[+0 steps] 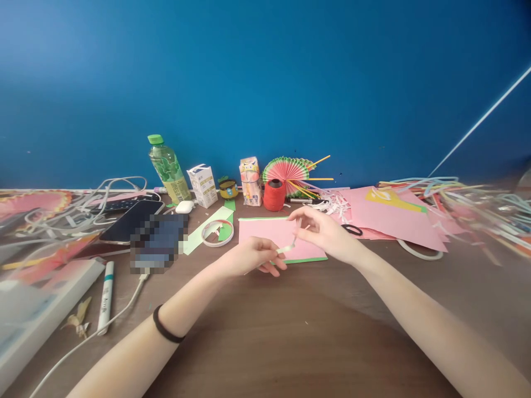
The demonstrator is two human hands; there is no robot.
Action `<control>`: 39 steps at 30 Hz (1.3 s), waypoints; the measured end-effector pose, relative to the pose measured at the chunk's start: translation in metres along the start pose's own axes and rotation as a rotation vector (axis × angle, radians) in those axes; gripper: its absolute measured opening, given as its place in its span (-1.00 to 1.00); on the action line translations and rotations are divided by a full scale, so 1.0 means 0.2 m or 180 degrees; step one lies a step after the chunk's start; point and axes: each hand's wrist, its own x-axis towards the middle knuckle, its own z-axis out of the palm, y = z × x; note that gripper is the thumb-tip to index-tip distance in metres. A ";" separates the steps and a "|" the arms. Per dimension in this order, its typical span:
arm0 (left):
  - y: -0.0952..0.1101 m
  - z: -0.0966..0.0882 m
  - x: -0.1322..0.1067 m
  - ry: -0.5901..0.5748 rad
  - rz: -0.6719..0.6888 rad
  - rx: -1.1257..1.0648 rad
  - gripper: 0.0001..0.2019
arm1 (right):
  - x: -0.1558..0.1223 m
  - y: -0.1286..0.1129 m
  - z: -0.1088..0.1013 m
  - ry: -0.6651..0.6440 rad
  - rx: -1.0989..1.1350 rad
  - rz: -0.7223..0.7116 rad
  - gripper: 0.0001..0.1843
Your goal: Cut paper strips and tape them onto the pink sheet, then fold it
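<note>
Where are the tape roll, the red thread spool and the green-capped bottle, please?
tape roll [217, 232], head view, on its ring.
red thread spool [274, 197], head view, on its wound side.
green-capped bottle [169, 170], head view, on its body.

So both hands meet mid-worktop, the left hand just beside the right hand, with a small paper strip between them. A paper sheet lies flat right under and behind them. The tape roll sits just left of the left hand, the phone further left, the marker nearer the edge. Behind the hands, along the wall, stand the bottle, carton and thread spool. A paper stack lies right of the right hand.
</note>
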 end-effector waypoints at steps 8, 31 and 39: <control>-0.01 0.00 0.01 0.0567 -0.0047 -0.1144 -0.78 | 0.02 0.01 -0.04 0.1074 0.1102 -0.0239 -0.69; -0.01 0.10 0.02 0.0238 0.0307 -0.2237 -0.73 | 0.01 0.02 0.10 0.0716 0.1415 -0.0474 -0.64; 0.01 0.13 0.00 0.0150 0.0325 -0.2351 -0.75 | -0.01 0.02 0.12 0.0533 0.1384 -0.0407 -0.65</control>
